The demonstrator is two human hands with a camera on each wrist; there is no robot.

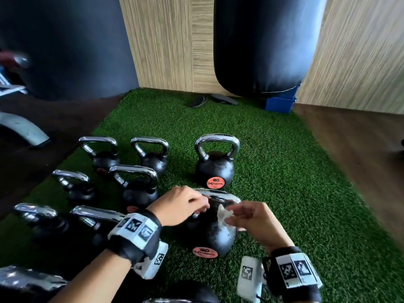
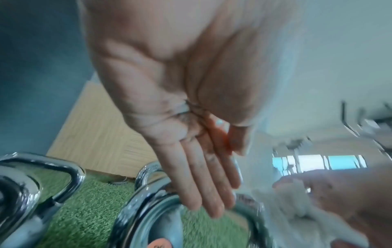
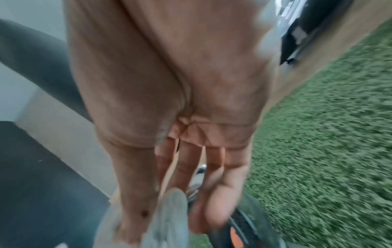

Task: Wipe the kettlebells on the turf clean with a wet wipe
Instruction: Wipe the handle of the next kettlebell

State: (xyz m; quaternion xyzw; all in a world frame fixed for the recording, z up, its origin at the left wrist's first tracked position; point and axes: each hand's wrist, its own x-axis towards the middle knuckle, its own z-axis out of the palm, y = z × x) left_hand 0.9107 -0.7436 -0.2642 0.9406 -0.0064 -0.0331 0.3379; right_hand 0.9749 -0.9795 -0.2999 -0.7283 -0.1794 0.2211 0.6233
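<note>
A black kettlebell [image 1: 209,235] with a chrome handle [image 1: 220,194] and an orange 20 label stands on the green turf [image 1: 284,182] in front of me. My left hand [image 1: 196,204] is at the handle's left end; in the left wrist view its fingers [image 2: 203,193] lie straight just over the chrome handle [image 2: 135,206]. My right hand [image 1: 238,217] pinches a crumpled white wet wipe [image 1: 223,215] against the top of the ball, just under the handle. The right wrist view, which is blurred, shows the wet wipe [image 3: 169,218] between thumb and fingers [image 3: 218,201].
A second 20 kettlebell [image 1: 215,167] stands behind, and several smaller ones [image 1: 135,189] crowd the left side. A hanging punching bag [image 1: 262,47], a blue box [image 1: 279,103] and sandals [image 1: 199,101] are at the far end. Wooden floor [image 1: 349,145] borders the turf.
</note>
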